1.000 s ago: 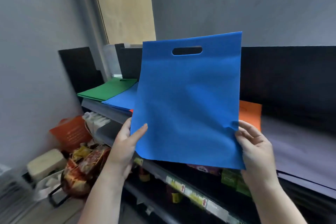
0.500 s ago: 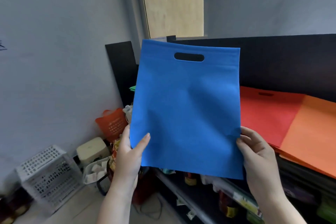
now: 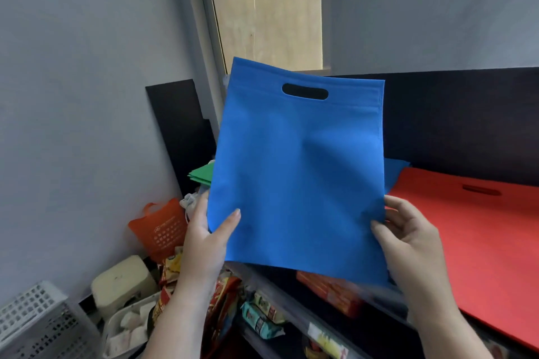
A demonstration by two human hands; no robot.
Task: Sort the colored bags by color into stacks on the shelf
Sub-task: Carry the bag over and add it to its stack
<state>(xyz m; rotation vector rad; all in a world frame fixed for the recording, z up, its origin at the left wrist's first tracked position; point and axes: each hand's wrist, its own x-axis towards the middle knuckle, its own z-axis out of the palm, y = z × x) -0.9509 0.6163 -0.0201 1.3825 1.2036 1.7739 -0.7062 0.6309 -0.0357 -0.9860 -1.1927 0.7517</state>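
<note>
Two hands held one blue bag (image 3: 297,172) upright in front of the shelf (image 3: 306,320). The left hand (image 3: 204,245) pinched the lower left edge of the blue bag, thumb on the front and fingers behind. The right hand (image 3: 408,245) pinched the lower right edge in the same way, so both grips were clenched on the blue bag. Below the blue bag, the lower levels of the shelf carried snack packets (image 3: 259,318).

To the right of the blue bag, a red bag (image 3: 478,239) lay flat on the top of the shelf. Just behind the right edge of the blue bag, a small blue corner (image 3: 393,169) showed, probably the blue stack. Behind its left edge, some green bags (image 3: 201,176) lay in a stack.

The blue bag looked thin, light and soft; it stood flat with only slight creases, so it has a little stiffness. I think it is not fragile and not slippery. Holding by the two side edges seems good for laying it flat on the blue stack behind it. The handle hole (image 3: 304,91) near the top is another possible place to hold.
</note>
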